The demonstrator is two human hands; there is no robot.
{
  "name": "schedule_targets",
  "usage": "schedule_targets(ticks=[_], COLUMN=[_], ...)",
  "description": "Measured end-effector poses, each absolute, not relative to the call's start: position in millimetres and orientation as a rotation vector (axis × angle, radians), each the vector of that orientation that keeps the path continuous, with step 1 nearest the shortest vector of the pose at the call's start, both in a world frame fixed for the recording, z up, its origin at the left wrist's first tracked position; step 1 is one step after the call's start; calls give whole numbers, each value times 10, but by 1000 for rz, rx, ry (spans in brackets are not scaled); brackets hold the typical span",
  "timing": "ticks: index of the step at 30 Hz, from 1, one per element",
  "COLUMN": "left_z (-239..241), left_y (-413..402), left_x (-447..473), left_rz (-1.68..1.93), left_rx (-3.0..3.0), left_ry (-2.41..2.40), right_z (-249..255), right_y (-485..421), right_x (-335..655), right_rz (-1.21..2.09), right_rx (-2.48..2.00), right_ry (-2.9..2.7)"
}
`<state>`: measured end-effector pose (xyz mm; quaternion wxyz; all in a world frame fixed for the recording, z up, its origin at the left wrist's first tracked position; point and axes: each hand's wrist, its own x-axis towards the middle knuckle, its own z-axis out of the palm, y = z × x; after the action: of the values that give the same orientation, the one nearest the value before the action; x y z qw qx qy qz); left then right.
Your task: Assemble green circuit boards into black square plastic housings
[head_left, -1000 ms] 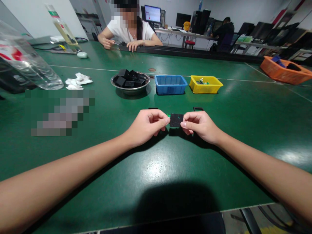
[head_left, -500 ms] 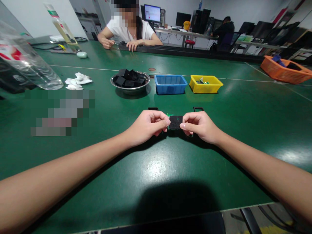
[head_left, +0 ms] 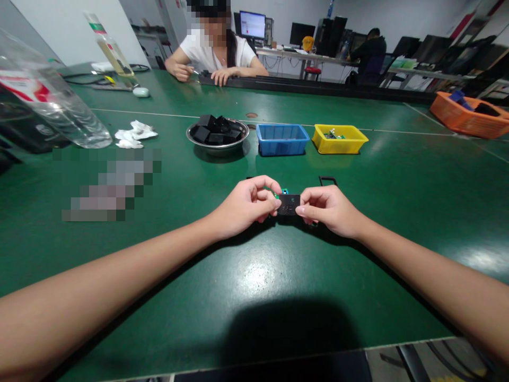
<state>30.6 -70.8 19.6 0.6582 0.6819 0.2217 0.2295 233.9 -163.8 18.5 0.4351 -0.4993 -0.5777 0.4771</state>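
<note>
Between my two hands is a small flat black plastic cover [head_left: 289, 206], held upright just above the table. My left hand [head_left: 252, 206] pinches its left edge, with the index finger raised over the top corner. My right hand [head_left: 332, 209] grips the right edge between thumb and fingers. Behind the cover's top edge shows a bit of green circuit board [head_left: 284, 191]; most of it is hidden. A black rectangular frame [head_left: 327, 178] lies on the table just beyond my right hand. Another dark piece is mostly hidden behind my left hand.
Beyond my hands stand a metal bowl [head_left: 218, 148] of black plastic housings, a blue bin [head_left: 283, 146] and a yellow bin [head_left: 341, 147] with small circuit boards. An orange basket [head_left: 457, 119] is far right. Bottles and crumpled tissue [head_left: 135, 133] lie left. A person sits opposite.
My left index finger has lifted off toward the cover's top edge, and more of the green board shows behind it. The whole view has shifted slightly.
</note>
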Motion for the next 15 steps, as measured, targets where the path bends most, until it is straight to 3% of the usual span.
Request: schedule_targets(ticks=[15], left_z=[197], left_y=[-685], left_x=[312], left_rz=[528], left_rx=[1538], left_ry=[511], right_z=[173], right_y=[-1639], right_x=[2349], right_rz=[1159], right_rx=[-1209], right_ry=[-1447])
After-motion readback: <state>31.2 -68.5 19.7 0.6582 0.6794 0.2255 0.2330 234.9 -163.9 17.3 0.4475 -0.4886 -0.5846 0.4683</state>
